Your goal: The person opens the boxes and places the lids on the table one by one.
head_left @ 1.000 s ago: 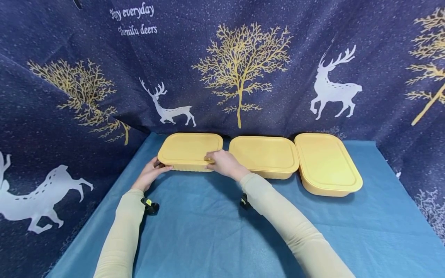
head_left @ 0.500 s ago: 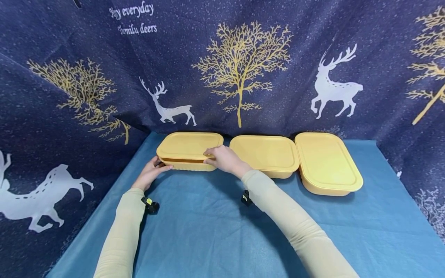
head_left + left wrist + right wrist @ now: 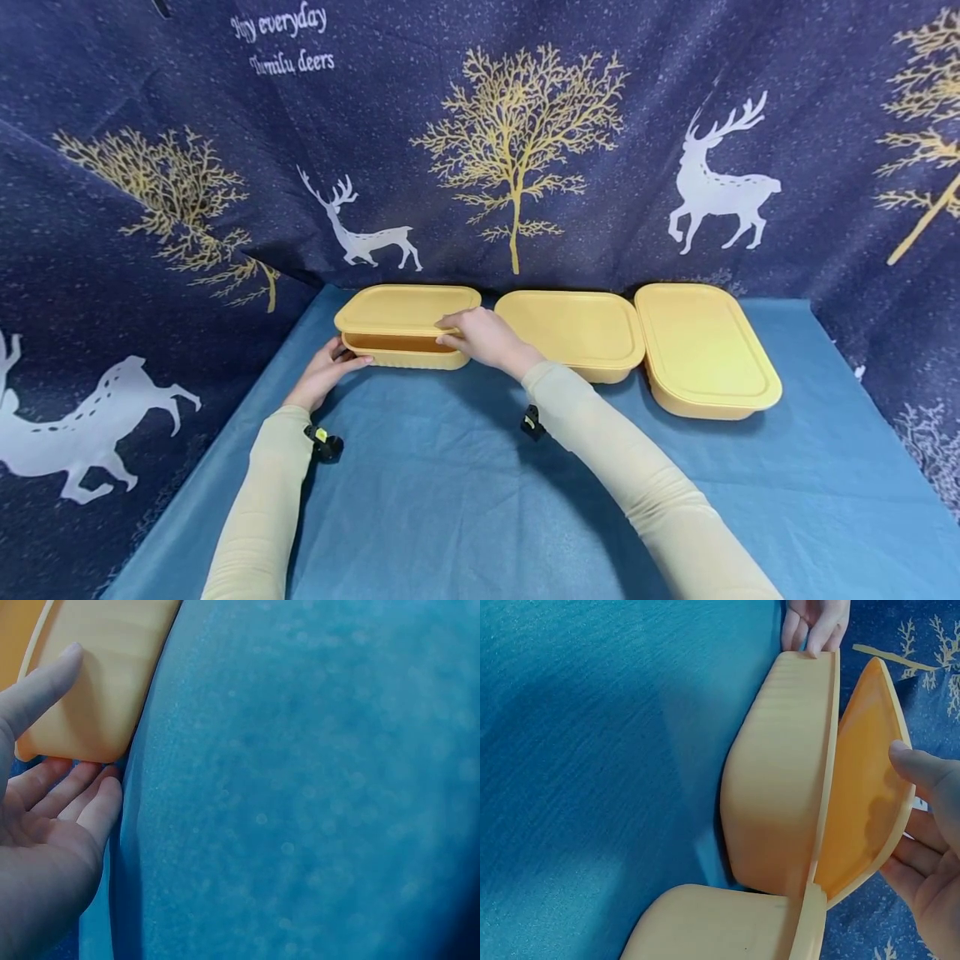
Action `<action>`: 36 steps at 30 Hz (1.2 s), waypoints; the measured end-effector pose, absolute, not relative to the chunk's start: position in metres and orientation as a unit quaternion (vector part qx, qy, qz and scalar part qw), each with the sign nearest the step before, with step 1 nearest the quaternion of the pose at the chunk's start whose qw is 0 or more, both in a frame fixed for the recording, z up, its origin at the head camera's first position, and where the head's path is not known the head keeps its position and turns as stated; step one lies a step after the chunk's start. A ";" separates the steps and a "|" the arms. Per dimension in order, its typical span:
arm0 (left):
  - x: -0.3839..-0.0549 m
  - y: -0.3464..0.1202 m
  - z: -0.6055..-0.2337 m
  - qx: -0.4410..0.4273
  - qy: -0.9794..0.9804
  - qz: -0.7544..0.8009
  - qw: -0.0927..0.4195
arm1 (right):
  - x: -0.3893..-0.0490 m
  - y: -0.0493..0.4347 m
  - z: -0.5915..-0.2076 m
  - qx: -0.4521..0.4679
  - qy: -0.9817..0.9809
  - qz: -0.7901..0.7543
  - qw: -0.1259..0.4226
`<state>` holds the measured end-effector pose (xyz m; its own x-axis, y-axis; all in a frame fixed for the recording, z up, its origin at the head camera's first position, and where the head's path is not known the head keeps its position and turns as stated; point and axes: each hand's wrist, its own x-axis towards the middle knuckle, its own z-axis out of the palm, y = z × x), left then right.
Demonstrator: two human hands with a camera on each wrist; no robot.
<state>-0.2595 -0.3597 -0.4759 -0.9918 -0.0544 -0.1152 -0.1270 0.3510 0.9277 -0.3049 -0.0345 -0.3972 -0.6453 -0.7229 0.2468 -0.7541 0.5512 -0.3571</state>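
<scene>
At the back left stands a yellow storage box [image 3: 408,359] whose lid [image 3: 405,308] is tilted up along the near side. A dark gap shows between lid and rim; the contents are hidden. My right hand [image 3: 491,337] pinches the lid's near right edge, thumb underneath. In the right wrist view the lid's orange underside [image 3: 862,791] faces the box. My left hand [image 3: 321,379] holds the box's near left corner. From the left wrist, the thumb [image 3: 45,686] lies across the front wall, while the fingers [image 3: 79,791] are against the end wall.
Two more yellow boxes with lids on stand to the right: a middle box [image 3: 570,333], close beside the first, and a right box [image 3: 708,350] set lengthwise. A blue cloth [image 3: 420,483] covers the table. A dark printed curtain [image 3: 600,217] hangs right behind the boxes.
The left box's lid was seated one second ago; its near edge has since risen with my right hand, widening the gap. My left hand has stayed at the box's corner.
</scene>
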 end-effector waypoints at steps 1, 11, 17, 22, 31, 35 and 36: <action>-0.259 -0.360 -0.476 -0.055 0.821 0.568 0.031 | -0.305 -0.035 -0.396 0.419 -0.880 0.220 0.035; -0.261 -0.362 -0.479 -0.051 0.817 0.573 0.026 | -0.307 -0.035 -0.390 0.411 -0.882 0.228 0.023; -0.262 -0.362 -0.481 -0.054 0.817 0.574 0.025 | -0.304 -0.035 -0.391 0.404 -0.885 0.230 0.003; -0.262 -0.362 -0.480 -0.048 0.815 0.576 0.024 | -0.305 -0.037 -0.390 0.404 -0.887 0.224 0.018; -0.261 -0.363 -0.481 -0.036 0.813 0.581 0.024 | -0.306 -0.033 -0.398 0.385 -0.899 0.210 0.016; -0.260 -0.364 -0.482 -0.034 0.812 0.582 0.022 | -0.305 -0.034 -0.407 0.381 -0.904 0.191 0.023; -0.260 -0.364 -0.482 -0.034 0.812 0.583 0.021 | -0.305 -0.035 -0.409 0.380 -0.905 0.188 0.025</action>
<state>-0.2601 -0.3637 -0.4819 -0.9968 -0.0301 -0.0742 -0.0799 0.3186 0.9445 -0.3050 -0.0348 -0.4090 -0.7102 -0.6785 0.1878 -0.6972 0.6406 -0.3219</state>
